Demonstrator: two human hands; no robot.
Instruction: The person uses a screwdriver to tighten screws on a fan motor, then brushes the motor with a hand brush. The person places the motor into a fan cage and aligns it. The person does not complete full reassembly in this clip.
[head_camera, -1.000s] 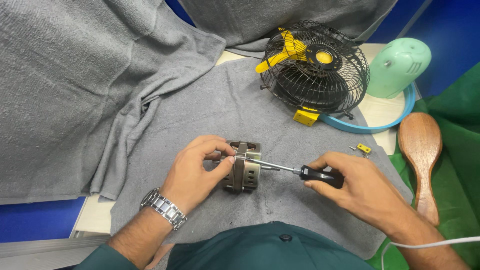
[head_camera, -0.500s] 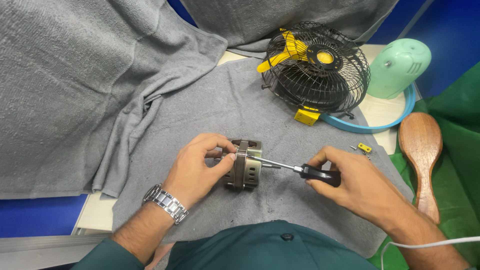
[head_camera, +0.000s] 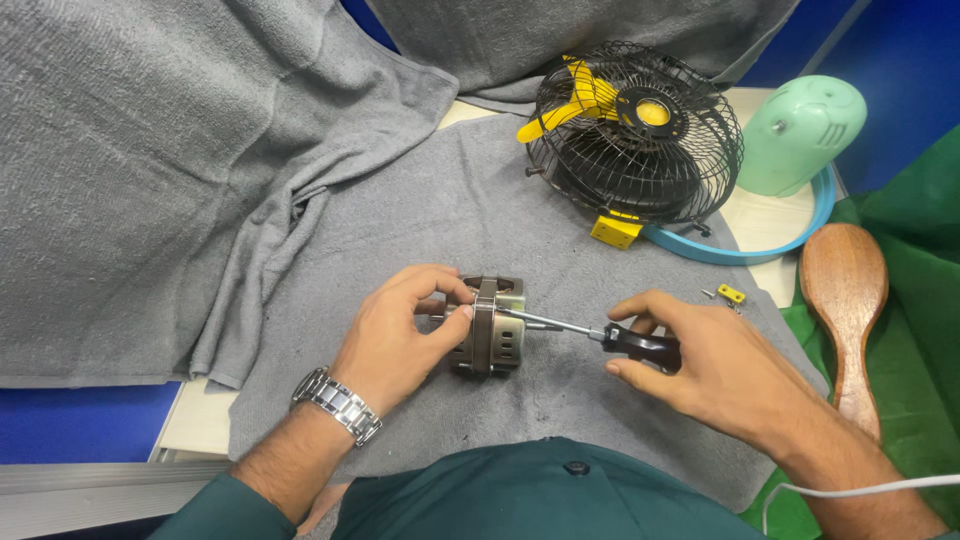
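Nearest to me, my green shirt (head_camera: 540, 495) fills the lower edge of the view, and my left wrist carries a metal-link watch (head_camera: 337, 405). My left hand (head_camera: 400, 335) grips the small fan motor (head_camera: 487, 326), fingers curled over its top and thumb against its near face, pinning it to the grey towel (head_camera: 400, 240) at the centre of the work surface. My right hand (head_camera: 700, 360) is closed round the dark handle of a screwdriver (head_camera: 600, 335), whose shaft runs leftward, nearly level, with its tip at the right-hand face of the motor near the top; the exact seat of the tip is too small to make out. Compared with a second ago, the handle lies slightly lower and the shaft more level, while the motor and the gripping hand have kept their place: I judge this to be turning at one fastener rather than a shift to a new one. Just beyond my right hand lie a small yellow clip (head_camera: 731, 293) and what look like loose screws beside it. To the right rests a wooden brush (head_camera: 845, 300) on green cloth. Farther off stand the black wire fan cage (head_camera: 635, 135) with yellow blades inside, a pale green housing (head_camera: 800, 135), and a blue ring (head_camera: 740, 250) beneath them.
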